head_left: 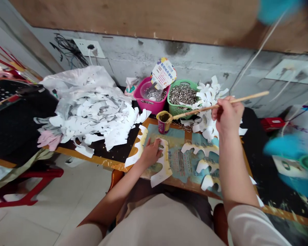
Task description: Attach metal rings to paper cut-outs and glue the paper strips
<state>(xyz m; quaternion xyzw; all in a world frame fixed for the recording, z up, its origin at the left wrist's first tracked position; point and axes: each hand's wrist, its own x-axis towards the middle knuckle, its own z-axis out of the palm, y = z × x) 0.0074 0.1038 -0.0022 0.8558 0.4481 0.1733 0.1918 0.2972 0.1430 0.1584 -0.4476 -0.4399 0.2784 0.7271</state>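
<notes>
My right hand (228, 114) is closed around a long wooden stick (202, 109), whose lower left tip touches the rim of a small purple cup (163, 124) smeared with yellowish paste. My left hand (151, 152) rests with its fingers apart on the upper left part of a white scalloped paper strip (165, 164) with a yellow-coated edge. Left of that hand lies another such strip (141, 145). On the right side of the board (178, 153), near my right forearm, are several curved white pieces (204, 149) with yellowish edges.
A pink basket (154, 106) and a green basket (179, 110) with small metal parts stand behind the cup. White paper cutouts (97, 116) are heaped at the left, with more cutouts (207, 102) behind my right hand. A red stool (41, 177) stands at lower left.
</notes>
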